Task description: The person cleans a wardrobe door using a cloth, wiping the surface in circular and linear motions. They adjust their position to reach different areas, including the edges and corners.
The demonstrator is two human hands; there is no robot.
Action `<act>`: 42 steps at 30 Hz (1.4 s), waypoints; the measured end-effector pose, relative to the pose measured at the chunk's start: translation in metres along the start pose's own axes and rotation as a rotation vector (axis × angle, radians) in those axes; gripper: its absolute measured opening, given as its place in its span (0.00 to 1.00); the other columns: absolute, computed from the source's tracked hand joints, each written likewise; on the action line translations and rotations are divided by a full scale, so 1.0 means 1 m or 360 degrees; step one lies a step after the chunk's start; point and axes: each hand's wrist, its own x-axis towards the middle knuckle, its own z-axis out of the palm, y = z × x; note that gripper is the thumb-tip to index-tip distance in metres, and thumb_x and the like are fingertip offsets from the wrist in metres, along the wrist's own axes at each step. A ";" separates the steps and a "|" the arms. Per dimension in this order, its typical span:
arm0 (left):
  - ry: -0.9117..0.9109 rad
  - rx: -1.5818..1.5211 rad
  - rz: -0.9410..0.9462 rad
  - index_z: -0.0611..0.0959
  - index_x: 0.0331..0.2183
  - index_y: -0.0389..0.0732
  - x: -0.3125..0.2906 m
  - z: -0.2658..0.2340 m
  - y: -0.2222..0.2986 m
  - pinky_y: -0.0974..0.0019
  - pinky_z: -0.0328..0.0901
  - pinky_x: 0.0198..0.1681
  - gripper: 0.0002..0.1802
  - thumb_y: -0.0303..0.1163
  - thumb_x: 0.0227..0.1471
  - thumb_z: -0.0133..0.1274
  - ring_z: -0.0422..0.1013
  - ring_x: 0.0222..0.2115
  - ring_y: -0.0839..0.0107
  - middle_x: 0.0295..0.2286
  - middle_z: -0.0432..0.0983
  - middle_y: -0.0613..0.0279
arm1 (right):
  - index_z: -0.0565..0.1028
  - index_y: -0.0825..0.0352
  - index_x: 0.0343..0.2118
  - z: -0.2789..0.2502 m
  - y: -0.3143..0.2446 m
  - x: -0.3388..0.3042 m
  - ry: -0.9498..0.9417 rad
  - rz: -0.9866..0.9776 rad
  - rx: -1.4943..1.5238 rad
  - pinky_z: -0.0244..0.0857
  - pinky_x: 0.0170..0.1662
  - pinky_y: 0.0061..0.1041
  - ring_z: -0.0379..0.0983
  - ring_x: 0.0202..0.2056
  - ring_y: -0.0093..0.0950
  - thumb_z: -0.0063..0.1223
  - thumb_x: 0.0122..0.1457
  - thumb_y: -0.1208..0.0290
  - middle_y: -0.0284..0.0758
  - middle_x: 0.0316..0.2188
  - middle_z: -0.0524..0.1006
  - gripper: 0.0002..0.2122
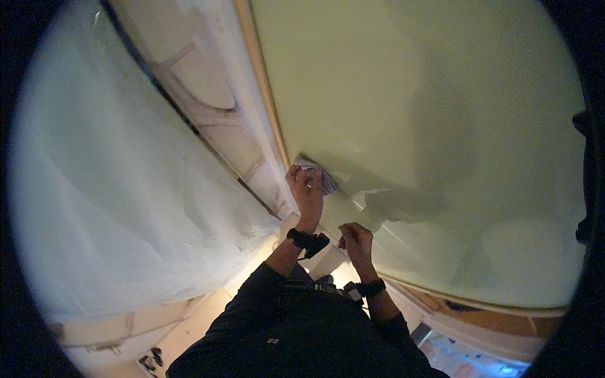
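Observation:
My left hand [307,192] is closed on a folded greyish cloth-like pad [326,183], pressed against a large pale green panel [353,82] close to its wooden edge strip [263,79]. Whether the pad is cloth or an abrasive sheet I cannot make out. Lower and to the right, my right hand [358,244] is near the panel's bottom corner with its fingers curled together; what they hold, if anything, is hidden. Both wrists carry dark straps with small boxes. A shadow of my arms and body falls across the panel.
Translucent plastic sheeting [120,170] hangs along the left. Between it and the panel runs a pale wall with a curved frame [205,94]. A curved wooden edge [479,302] borders the panel's bottom. Dark shoes [151,360] stand at the lower left.

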 end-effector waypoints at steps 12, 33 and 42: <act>-0.1118 0.0309 -0.0260 0.85 0.28 0.31 0.046 0.015 0.105 0.67 0.68 0.28 0.13 0.33 0.54 0.58 0.74 0.22 0.73 0.23 0.82 0.60 | 0.76 0.73 0.42 0.039 -0.132 0.035 0.0264 0.0064 0.0674 0.69 0.25 0.22 0.75 0.23 0.24 0.46 0.67 0.60 0.38 0.32 0.79 0.18; -0.0866 0.0041 -0.1577 0.70 0.50 0.43 0.018 -0.100 -0.176 0.58 0.70 0.43 0.19 0.42 0.62 0.49 0.72 0.40 0.67 0.40 0.74 0.61 | 0.77 0.74 0.32 0.137 0.080 0.099 0.0935 0.0391 0.0746 0.71 0.24 0.27 0.78 0.26 0.30 0.50 0.57 0.70 0.40 0.28 0.80 0.10; -0.1028 0.0685 -0.0703 0.70 0.20 0.36 0.056 -0.061 -0.028 0.63 0.55 0.25 0.20 0.37 0.61 0.46 0.58 0.21 0.71 0.18 0.61 0.62 | 0.77 0.74 0.26 0.125 -0.042 0.077 0.0934 0.0156 0.0596 0.69 0.25 0.26 0.77 0.25 0.26 0.51 0.56 0.73 0.39 0.23 0.80 0.09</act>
